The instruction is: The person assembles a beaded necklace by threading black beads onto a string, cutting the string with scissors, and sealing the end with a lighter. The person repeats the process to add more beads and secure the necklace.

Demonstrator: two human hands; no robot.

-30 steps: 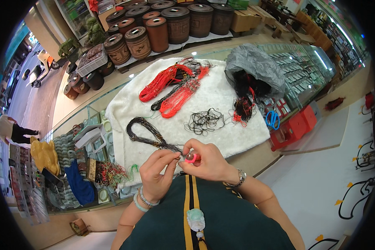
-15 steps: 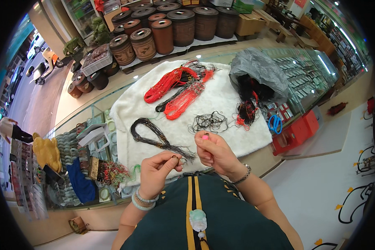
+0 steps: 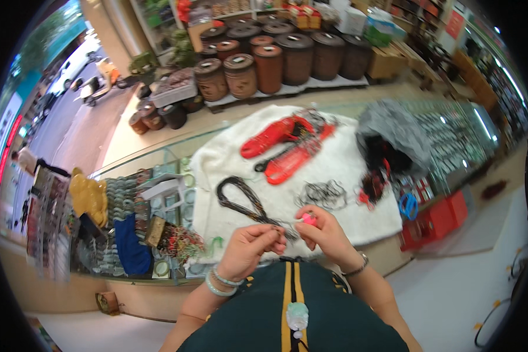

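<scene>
Above the near edge of a white fluffy cloth (image 3: 214,220), my left hand (image 3: 247,249) is closed in a pinch on something small and dark that I cannot make out. Just to its right, my right hand (image 3: 328,237) is closed around a small bright pink object (image 3: 309,219); fingers hide most of it. The fingertips of both hands are close but apart. Behind my left hand lies a looped bundle of black cords (image 3: 240,196). A loose tangle of thin black cord (image 3: 322,195) lies beyond my right hand. Farther back are bundles of red cords (image 3: 287,163).
A grey plastic bag (image 3: 390,132) with black and red cords sits at the cloth's right, near blue-handled scissors (image 3: 408,206). The cloth covers a glass display counter (image 3: 158,158). Trinkets and a yellow figurine (image 3: 89,196) stand left. Brown lidded jars (image 3: 296,58) line the far side.
The whole view has shifted and tilted, so the counter appears farther right and lower. My hands have drawn closer together, and more of the pink object shows in my right hand.
</scene>
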